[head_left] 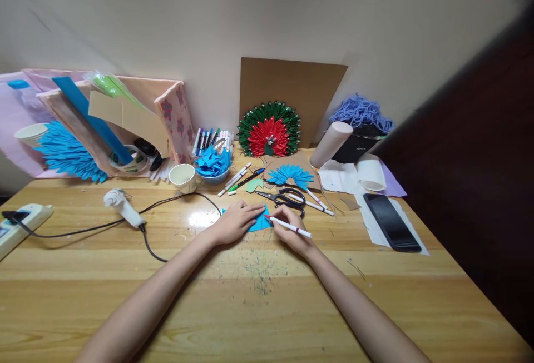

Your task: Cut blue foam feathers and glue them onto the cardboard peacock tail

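Observation:
A small piece of blue paper (pixel 259 224) lies on the table, partly covered by my left hand (pixel 237 222). That hand rests flat on the paper with its fingers stretched out to the right. My right hand (pixel 288 228) grips a white marker (pixel 295 228), whose red tip meets or nearly meets the paper's right side. Just beyond the hands lie black-handled scissors (pixel 287 197). Behind them, a fan of blue petals (pixel 291 175) sits on a piece of brown cardboard (pixel 273 165). A pale green bird-shaped cutout (pixel 254 185) is near the scissors' blades.
On the left are a hot glue gun (pixel 124 207), its black cord and a power strip (pixel 25 229). A paper cup (pixel 182 177) and a bowl of blue petals (pixel 213 164) stand behind. A red-green peacock craft (pixel 269 132) leans at the back. A phone (pixel 392 223) lies right.

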